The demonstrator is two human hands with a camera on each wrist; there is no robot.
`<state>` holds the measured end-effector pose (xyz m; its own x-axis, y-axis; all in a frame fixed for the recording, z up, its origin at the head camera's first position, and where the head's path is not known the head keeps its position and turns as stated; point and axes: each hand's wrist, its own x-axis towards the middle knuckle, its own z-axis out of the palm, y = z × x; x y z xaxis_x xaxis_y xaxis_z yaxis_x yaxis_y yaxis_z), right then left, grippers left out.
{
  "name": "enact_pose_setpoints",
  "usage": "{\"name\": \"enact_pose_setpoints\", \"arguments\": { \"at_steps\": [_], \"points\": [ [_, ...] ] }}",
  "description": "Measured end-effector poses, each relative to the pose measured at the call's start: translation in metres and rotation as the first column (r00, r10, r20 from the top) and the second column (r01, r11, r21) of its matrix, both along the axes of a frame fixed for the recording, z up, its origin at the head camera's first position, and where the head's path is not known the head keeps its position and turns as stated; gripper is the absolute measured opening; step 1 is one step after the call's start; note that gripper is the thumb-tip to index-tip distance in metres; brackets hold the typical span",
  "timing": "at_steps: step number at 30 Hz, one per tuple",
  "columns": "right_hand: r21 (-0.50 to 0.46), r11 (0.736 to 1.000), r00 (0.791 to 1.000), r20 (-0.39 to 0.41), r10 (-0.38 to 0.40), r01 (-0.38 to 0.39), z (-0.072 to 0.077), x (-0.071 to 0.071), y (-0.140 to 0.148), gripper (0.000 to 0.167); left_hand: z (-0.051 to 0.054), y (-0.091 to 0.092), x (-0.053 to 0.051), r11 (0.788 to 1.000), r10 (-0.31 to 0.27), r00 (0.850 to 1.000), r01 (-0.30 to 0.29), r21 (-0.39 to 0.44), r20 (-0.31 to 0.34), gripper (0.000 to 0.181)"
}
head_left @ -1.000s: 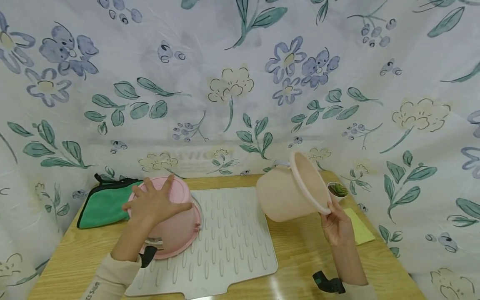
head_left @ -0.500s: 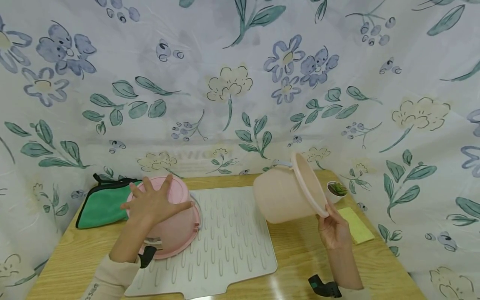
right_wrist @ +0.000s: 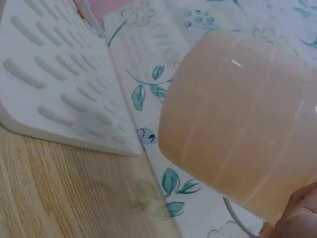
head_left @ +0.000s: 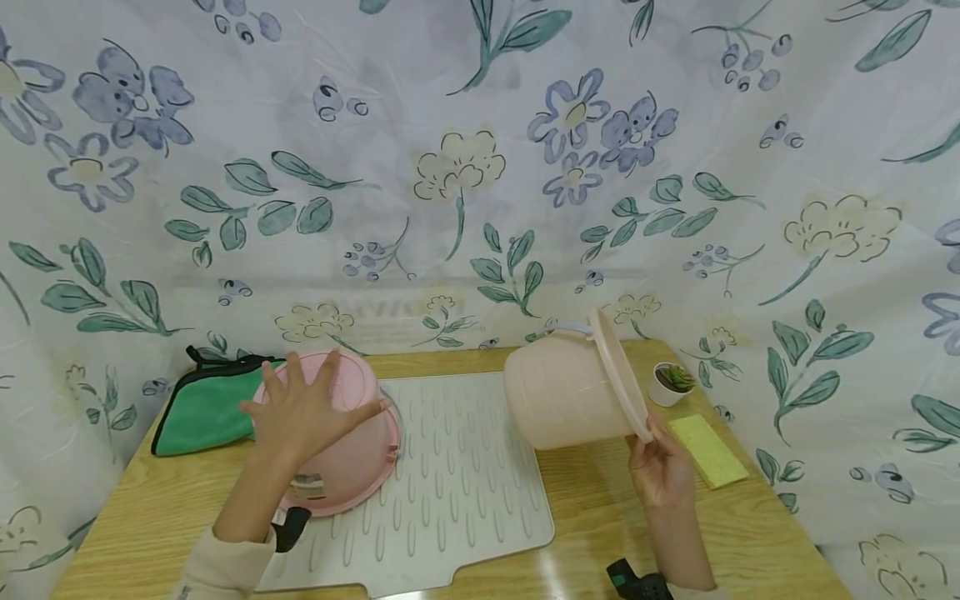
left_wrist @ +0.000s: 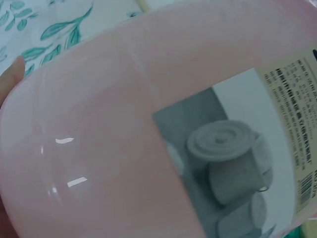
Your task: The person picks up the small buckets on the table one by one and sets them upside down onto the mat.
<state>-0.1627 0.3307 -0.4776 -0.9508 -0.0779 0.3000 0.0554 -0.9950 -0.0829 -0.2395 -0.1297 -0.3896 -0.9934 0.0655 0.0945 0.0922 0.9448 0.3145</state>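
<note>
A pink plastic bucket (head_left: 356, 467) stands upside down on the left part of the white ridged board (head_left: 465, 450). My left hand (head_left: 300, 417) rests on its upturned base with the fingers spread. In the left wrist view, the side of the pink bucket (left_wrist: 99, 119) carries a printed label (left_wrist: 237, 148). My right hand (head_left: 663, 471) pinches the rim of a peach bucket (head_left: 562, 392), held tilted on its side above the board's right edge. The mouth of that bucket faces right, and a pale handle (head_left: 572, 327) shows at its far side.
A green pouch with black trim (head_left: 213, 408) lies left of the pink bucket. On the right stand a small potted succulent (head_left: 671, 383) and a yellow cloth (head_left: 708, 450). A floral curtain (head_left: 480, 208) hangs behind the wooden table (head_left: 600, 517).
The peach bucket has turned, so less of its inside shows, and my right hand has shifted slightly left and down. My left hand stays on the pink bucket.
</note>
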Motion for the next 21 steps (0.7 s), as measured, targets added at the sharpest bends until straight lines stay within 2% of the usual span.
{"name": "enact_pose_setpoints", "arguments": {
  "at_steps": [5, 10, 13, 16, 21],
  "points": [
    [-0.027, 0.999, 1.000, 0.000, 0.025, -0.025, 0.000, 0.002, -0.003, 0.057, -0.005, -0.002, 0.003, 1.000, 0.004, 0.994, -0.002, 0.014, -0.108, 0.114],
    [-0.061, 0.998, 0.999, 0.013, 0.036, -0.035, 0.000, 0.006, -0.008, 0.065, -0.006, 0.003, 0.008, 0.998, 0.012, 0.975, 0.000, 0.056, -0.221, 0.110],
    [-0.080, 0.996, 0.999, 0.029, 0.040, -0.038, -0.001, 0.009, -0.012, 0.058, -0.007, 0.008, 0.013, 0.995, 0.006, 0.961, 0.022, 0.098, -0.278, 0.107],
    [-0.112, 0.992, 0.998, 0.030, 0.062, -0.059, -0.003, 0.011, -0.015, 0.047, -0.007, 0.013, 0.017, 0.987, -0.009, 0.931, 0.066, 0.144, -0.364, 0.103],
    [-0.162, 0.984, 0.995, 0.046, 0.088, -0.079, -0.005, 0.014, -0.020, 0.036, -0.008, 0.021, 0.023, 0.970, -0.026, 0.863, 0.144, 0.195, -0.504, 0.099]
  ]
}}
